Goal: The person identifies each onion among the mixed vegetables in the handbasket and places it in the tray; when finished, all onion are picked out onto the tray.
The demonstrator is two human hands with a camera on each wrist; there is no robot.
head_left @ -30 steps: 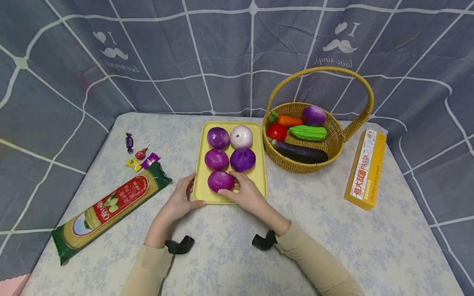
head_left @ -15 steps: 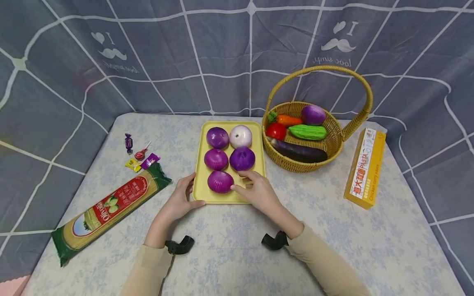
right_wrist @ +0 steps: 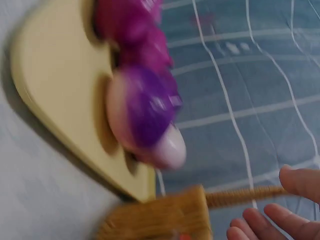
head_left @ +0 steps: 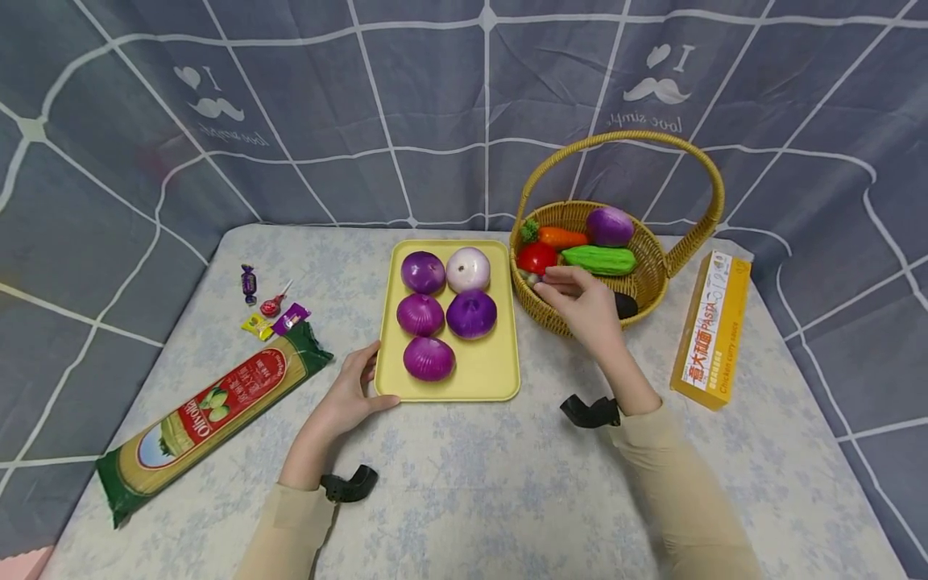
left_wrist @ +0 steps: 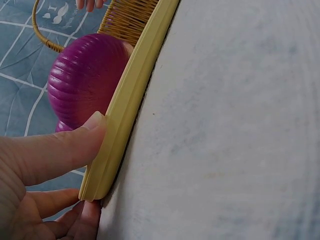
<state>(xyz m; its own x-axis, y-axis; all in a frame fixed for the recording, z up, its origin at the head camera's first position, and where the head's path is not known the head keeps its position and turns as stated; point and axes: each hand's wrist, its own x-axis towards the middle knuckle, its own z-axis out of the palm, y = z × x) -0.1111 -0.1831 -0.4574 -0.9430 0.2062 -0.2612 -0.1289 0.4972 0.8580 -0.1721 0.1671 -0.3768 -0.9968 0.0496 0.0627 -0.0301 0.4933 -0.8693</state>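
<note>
My left hand (head_left: 351, 395) holds the near left corner of a yellow tray (head_left: 487, 366). In the left wrist view the thumb lies against the rim, with fingers beneath the tray's edge. Several onions sit on the tray: a magenta onion (head_left: 428, 359) at the front left, another magenta one (head_left: 420, 315) behind it, purple onions (head_left: 472, 314) and a white onion (head_left: 468, 270). My right hand (head_left: 589, 312) hovers over the near side of a wicker basket (head_left: 542, 312), fingers loosely bent, nothing visibly held. It hides most of a dark eggplant (head_left: 627, 304).
Inside the basket lie a tomato (head_left: 537, 258), a carrot (head_left: 562, 238), a green bitter melon (head_left: 600, 259) and a purple onion (head_left: 610, 226). Its tall handle (head_left: 623, 137) arches overhead. A pasta box (head_left: 712, 330) stands right; a spaghetti pack (head_left: 213, 415) and candies (head_left: 271, 306) lie left.
My right hand has let go of the front magenta onion and moved right and away from me, over to the basket. The left hand has stayed at the tray's corner.
</note>
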